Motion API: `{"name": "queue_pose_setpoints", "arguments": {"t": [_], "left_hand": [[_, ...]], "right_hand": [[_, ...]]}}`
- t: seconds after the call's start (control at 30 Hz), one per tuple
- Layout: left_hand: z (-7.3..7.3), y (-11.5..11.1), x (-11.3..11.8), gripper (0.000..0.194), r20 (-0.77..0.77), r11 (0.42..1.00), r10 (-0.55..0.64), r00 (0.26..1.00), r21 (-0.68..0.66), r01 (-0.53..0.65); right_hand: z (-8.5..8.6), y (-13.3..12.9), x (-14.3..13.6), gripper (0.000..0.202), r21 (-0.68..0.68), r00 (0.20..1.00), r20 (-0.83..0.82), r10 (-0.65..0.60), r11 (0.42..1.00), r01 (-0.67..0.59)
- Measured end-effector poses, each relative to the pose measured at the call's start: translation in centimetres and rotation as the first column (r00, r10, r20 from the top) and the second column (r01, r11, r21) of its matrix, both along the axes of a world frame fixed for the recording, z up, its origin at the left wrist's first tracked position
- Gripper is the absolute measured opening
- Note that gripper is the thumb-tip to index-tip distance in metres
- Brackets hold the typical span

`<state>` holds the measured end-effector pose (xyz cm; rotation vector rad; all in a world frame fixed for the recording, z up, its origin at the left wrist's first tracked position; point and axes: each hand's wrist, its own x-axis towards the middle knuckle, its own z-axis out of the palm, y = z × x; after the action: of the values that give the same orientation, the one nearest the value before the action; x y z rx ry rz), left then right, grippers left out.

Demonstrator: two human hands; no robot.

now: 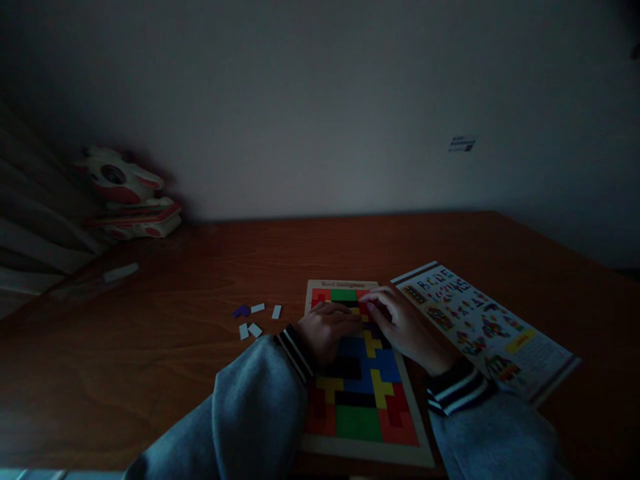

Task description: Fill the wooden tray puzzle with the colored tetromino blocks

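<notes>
A wooden puzzle board (365, 450) with a pale frame lies before me, filled with red, green, blue, yellow and black block pieces. Over its upper left part rests my left hand (330, 328), palm down, fingers stretched to the right across the pieces. My right hand (397, 325) reaches in over the board's right edge. Its fingers are bent and apart, with the tips at the upper right pieces, and no held piece shows. Both hands cover part of the puzzle. Left of the board lie a purple piece (241, 311) and several small white pieces (255, 330).
A printed sheet (487, 327) with coloured block figures lies right of the board, partly behind my right forearm. At the back left of the brown table (150, 347) stands a white and red toy (125, 187). A grey wall rises behind, and a curtain hangs at left.
</notes>
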<state>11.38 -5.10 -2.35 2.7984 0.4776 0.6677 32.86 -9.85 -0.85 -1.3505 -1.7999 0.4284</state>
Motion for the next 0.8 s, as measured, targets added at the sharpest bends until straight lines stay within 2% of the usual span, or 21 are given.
{"name": "queue_pose_setpoints", "arguments": {"t": [0.13, 0.2, 0.37, 0.47, 0.53, 0.6, 0.67, 0.73, 0.8], "left_hand": [[-0.2, 0.1, 0.1, 0.044, 0.058, 0.999, -0.024, 0.998, -0.021, 0.025], [0.3, 0.3, 0.1, 0.046, 0.112, 0.999, -0.026, 0.993, -0.032, 0.030], [4.1, 0.6, -1.7, 0.055, 0.165, 0.995, 0.096, 0.982, -0.042, -0.091], [5.7, 0.9, -5.0, 0.053, 0.112, 0.971, 0.235, 0.966, 0.012, -0.238], [5.6, 1.2, -8.3, 0.046, 0.054, 0.940, 0.328, 0.943, 0.079, -0.332], [4.7, 1.6, -12.2, 0.038, 0.044, 0.888, 0.439, 0.898, 0.132, -0.440], [3.6, 1.9, -16.0, 0.032, 0.016, 0.855, 0.503, 0.864, 0.133, -0.501], [2.5, 2.1, -19.0, 0.032, -0.017, 0.869, 0.489, 0.872, 0.095, -0.485], [1.9, 2.3, -21.0, 0.032, -0.038, 0.884, 0.467, 0.884, 0.033, -0.466]], "right_hand": [[-0.6, 0.3, 0.6, 0.021, -0.015, 0.997, -0.059, -0.047, 0.999, 0.046], [-0.9, 0.5, 0.9, 0.023, -0.032, 0.991, -0.102, -0.083, 0.996, 0.081], [-1.4, 0.7, 1.3, 0.030, -0.095, 0.962, -0.219, -0.160, 0.985, 0.143], [-1.4, 0.5, 1.3, 0.032, -0.135, 0.948, -0.272, -0.162, 0.982, 0.129], [-1.4, 0.4, 1.2, 0.033, -0.133, 0.946, -0.284, -0.158, 0.983, 0.125], [-1.3, 0.3, 1.1, 0.034, -0.134, 0.944, -0.294, -0.152, 0.984, 0.117], [-1.2, 0.3, 1.0, 0.034, -0.148, 0.941, -0.303, -0.150, 0.983, 0.108], [-1.2, 0.4, 0.9, 0.035, -0.155, 0.940, -0.302, -0.158, 0.981, 0.115], [-1.2, 0.4, 0.9, 0.036, -0.150, 0.941, -0.291, -0.175, 0.979, 0.136]]}}
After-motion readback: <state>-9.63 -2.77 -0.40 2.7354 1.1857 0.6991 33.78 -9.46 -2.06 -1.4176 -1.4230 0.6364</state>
